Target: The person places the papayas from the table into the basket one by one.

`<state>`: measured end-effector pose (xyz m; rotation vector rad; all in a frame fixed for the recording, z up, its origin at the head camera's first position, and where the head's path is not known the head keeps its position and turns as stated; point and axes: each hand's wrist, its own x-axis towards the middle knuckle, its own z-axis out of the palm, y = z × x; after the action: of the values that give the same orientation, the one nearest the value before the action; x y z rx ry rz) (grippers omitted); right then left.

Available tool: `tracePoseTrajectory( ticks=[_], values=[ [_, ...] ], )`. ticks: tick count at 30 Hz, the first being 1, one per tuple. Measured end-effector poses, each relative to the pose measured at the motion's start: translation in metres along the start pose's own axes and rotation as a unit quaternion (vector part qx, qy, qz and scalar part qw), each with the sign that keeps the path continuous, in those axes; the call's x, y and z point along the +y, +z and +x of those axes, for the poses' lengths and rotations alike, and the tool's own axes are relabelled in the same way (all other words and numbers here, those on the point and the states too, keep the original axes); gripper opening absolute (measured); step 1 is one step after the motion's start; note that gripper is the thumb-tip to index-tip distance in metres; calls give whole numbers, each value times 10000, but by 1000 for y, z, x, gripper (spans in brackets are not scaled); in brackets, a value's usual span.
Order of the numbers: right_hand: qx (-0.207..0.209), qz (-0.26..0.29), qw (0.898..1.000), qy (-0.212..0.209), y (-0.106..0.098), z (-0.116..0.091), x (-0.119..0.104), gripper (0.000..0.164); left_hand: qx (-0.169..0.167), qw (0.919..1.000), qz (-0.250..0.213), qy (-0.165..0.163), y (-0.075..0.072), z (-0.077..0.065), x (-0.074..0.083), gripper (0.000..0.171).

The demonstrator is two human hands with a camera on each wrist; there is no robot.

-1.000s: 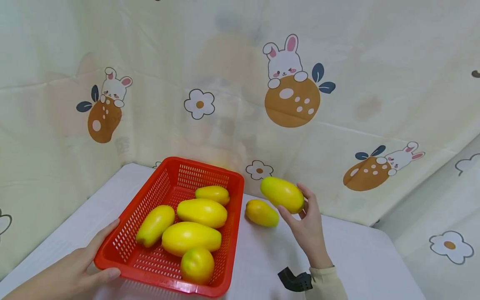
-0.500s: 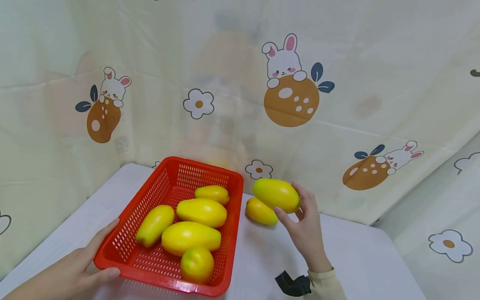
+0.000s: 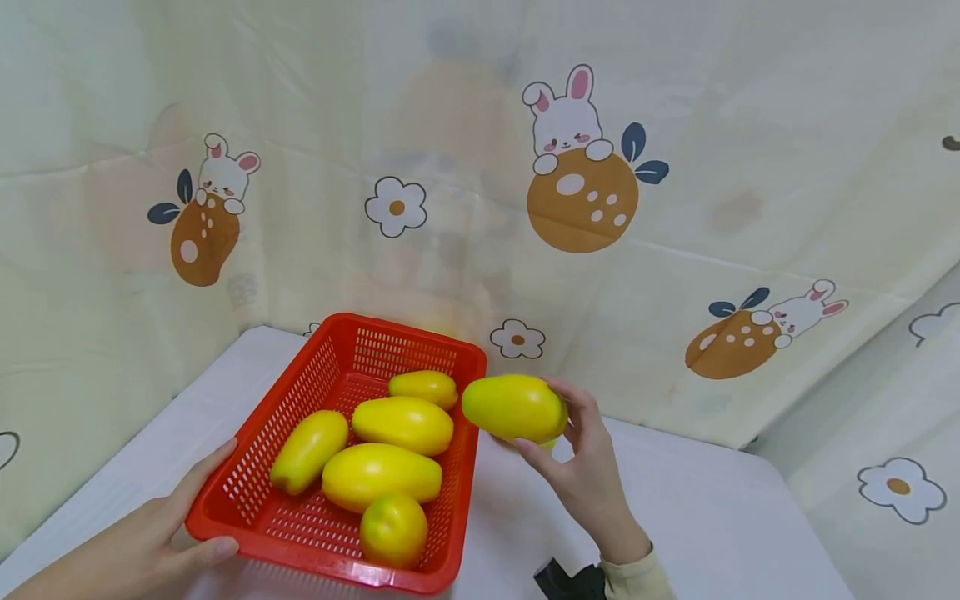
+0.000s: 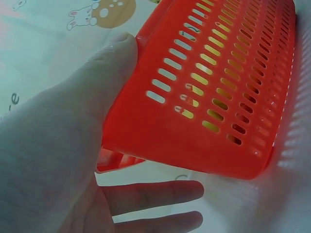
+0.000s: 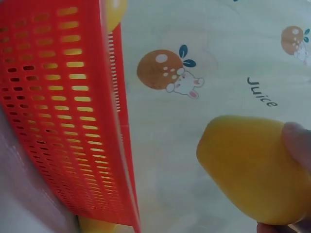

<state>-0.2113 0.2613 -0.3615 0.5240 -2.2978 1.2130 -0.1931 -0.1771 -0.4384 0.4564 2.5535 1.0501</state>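
My right hand [image 3: 588,467] holds a yellow-green papaya [image 3: 513,408] in the air, thumb below and fingers around its right end. The papaya's left end overlaps the right rim of the red plastic basket [image 3: 462,525] in the head view. The right wrist view has this papaya [image 5: 252,170] to the right of the basket wall, apart from it. My left hand [image 3: 168,521] grips the basket's near left corner, with the thumb [image 4: 124,48] on the rim. Several yellow papayas [image 3: 382,477] lie inside the basket.
Another papaya [image 3: 550,445] lies on the white table [image 3: 705,517], mostly hidden behind the held one. A curtain [image 3: 465,167] printed with rabbits and fruit hangs right behind the table. A black strap piece [image 3: 570,581] sits at my right wrist.
My right hand has carried the papaya left and slightly down, up to the basket's right rim, covering the papaya on the table. The left hand and basket stay in place.
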Motion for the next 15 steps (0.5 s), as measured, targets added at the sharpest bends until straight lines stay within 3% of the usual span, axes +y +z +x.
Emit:
tracePoseTrajectory(
  ticks=[7,15],
  values=[
    [-480,-187,9985,-196,10,-3,5,70,84,9999,43,131,0,-1,-1,93],
    [-639,-547,9958,-350,24,-6,9,69,92,9999,73,65,0,-1,-3,94]
  ],
)
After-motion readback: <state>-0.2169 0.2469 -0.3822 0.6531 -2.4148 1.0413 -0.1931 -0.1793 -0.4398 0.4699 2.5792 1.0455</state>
